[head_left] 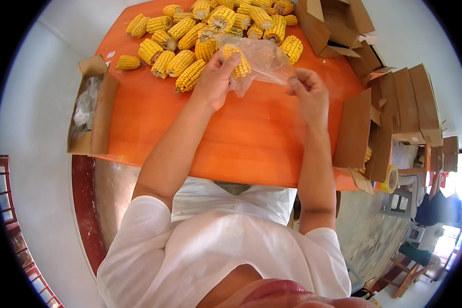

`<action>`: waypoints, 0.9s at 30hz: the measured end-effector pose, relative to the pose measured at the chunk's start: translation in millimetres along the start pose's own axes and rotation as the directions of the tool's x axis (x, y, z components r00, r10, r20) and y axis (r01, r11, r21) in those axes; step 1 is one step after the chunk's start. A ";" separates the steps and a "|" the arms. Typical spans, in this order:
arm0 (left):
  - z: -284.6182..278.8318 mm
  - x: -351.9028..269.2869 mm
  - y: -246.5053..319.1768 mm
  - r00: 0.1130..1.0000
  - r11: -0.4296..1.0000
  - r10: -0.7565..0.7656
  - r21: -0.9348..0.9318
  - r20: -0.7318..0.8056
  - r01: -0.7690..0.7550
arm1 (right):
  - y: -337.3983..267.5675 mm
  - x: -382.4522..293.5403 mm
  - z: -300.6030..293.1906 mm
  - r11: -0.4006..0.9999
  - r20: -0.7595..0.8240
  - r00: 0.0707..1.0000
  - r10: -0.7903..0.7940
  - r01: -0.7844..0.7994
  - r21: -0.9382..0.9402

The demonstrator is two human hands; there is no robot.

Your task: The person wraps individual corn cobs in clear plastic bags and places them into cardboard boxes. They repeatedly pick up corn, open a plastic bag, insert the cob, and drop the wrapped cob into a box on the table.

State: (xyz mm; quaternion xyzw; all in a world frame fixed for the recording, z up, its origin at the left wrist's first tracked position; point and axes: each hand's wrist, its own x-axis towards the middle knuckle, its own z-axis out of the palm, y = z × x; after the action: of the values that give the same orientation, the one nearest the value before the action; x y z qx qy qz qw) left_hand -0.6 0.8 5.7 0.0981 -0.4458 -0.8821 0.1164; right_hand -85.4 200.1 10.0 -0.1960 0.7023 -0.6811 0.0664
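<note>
A clear plastic bag (269, 61) is stretched between my two hands above the orange table (254, 134). Inside or behind its left part sits a piece of yellow corn cob (236, 61), gripped by my left hand (217, 79) with the thumb across it. My right hand (310, 88) pinches the bag's right edge between thumb and fingers. Just beyond my left hand lies a heap of corn cob pieces (181, 63), some showing their pale cut ends. The film's folds partly blur the held cob.
An open cardboard box (100, 123) with clear plastic bags (87, 102) stands at the left edge. To the right, another open box (354, 131) contains corn, with a roll of tape (389, 179) beside it. More boxes (327, 29) stand at the far right. People (439, 208) are in the background.
</note>
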 end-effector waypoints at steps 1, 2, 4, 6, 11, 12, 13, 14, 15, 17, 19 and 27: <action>1.4 -0.7 2.2 0.999 0.998 -0.032 0.052 0.008 0.031 | 0.5 0.7 -4.0 0.995 -0.045 0.999 -0.031 0.027 -0.095; 2.7 -0.8 4.3 0.998 0.993 -0.064 0.103 0.016 0.062 | 0.1 2.4 -6.5 0.973 -0.105 0.988 -0.109 0.085 -0.216; 1.8 -1.2 0.1 0.987 0.969 -0.131 0.220 0.090 0.109 | -11.2 0.9 -2.4 0.885 -0.093 0.937 -0.337 0.281 -0.371; 0.5 -0.5 -7.0 0.954 0.929 -0.201 0.353 0.220 0.114 | -18.6 -3.7 5.1 0.824 -0.014 0.910 -0.414 0.369 -0.430; 11.8 -7.7 -16.9 0.900 0.861 -0.332 0.481 0.282 0.167 | -7.7 -11.2 13.3 0.989 0.325 0.944 -0.054 0.096 -0.115; 12.9 -8.9 -16.4 0.892 0.855 -0.347 0.488 0.289 0.175 | -6.5 -10.3 12.7 0.996 0.324 0.945 0.052 -0.027 -0.080; 12.2 -8.8 -16.6 0.895 0.860 -0.332 0.485 0.297 0.158 | -5.5 -9.6 11.7 0.988 0.327 0.932 0.157 -0.151 -0.045; 10.9 -8.3 -16.6 0.898 0.864 -0.318 0.483 0.305 0.141 | -4.4 -8.8 10.8 0.962 0.333 0.906 0.260 -0.272 -0.011; 10.5 -7.5 -16.4 0.900 0.868 -0.301 0.481 0.315 0.122 | -2.0 -7.4 9.5 0.959 0.330 0.910 0.250 -0.280 0.046; 11.2 -6.9 -17.6 0.906 0.881 -0.269 0.464 0.328 0.094 | 6.0 -5.7 7.0 0.943 0.321 0.918 0.231 -0.293 0.160; 9.1 -6.0 -21.9 0.927 0.895 -0.202 0.443 0.317 0.044 | 11.7 -4.5 8.4 0.938 0.290 0.932 0.218 -0.282 0.200; 10.8 -5.9 -18.3 0.919 0.721 -0.323 0.688 0.225 0.085 | 10.5 -5.2 14.2 0.963 0.155 0.977 0.146 -0.176 0.203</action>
State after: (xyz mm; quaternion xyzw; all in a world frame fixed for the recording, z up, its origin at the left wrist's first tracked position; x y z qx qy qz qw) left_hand -0.2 21.3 -2.4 0.0337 -0.7298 -0.6752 -0.1018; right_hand -77.4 188.8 -2.1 -0.1766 0.6318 -0.7301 0.1913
